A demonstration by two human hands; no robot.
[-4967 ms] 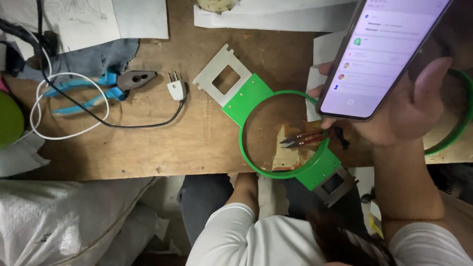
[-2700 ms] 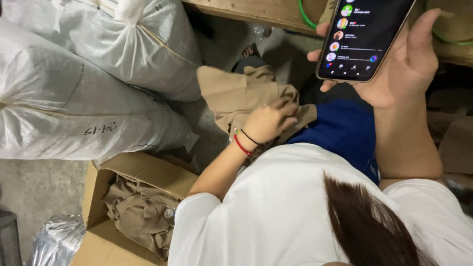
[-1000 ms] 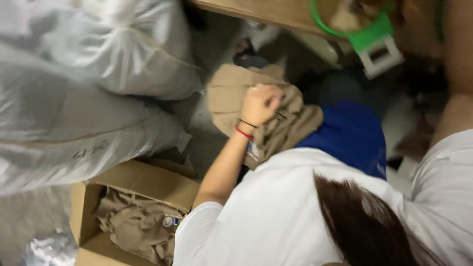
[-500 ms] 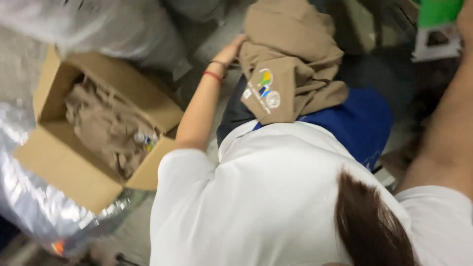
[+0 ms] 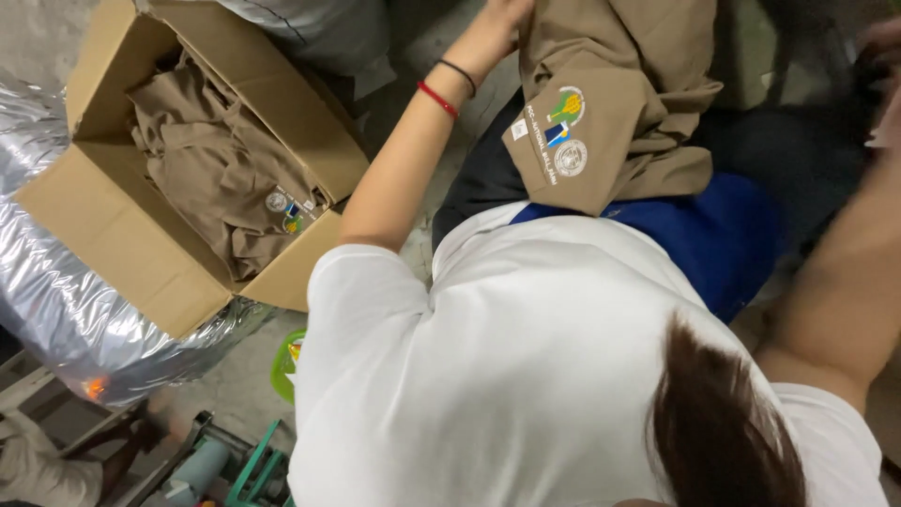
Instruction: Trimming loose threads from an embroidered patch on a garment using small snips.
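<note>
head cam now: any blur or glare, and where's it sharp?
Head view: right forearm and right hand at the frame edge are motion-smeared; cardboard box and the emblems on the tan garment read fairly crisp; silver foil wrap throws bright specular glare; left hand is cut off by the top edge; lighting flat, soft shadows.

head view, steep downward, close over lap

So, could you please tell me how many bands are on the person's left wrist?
2: a black band nearer the left hand, and a red band just below it towards the elbow. The hand touches the tan garment.
</note>
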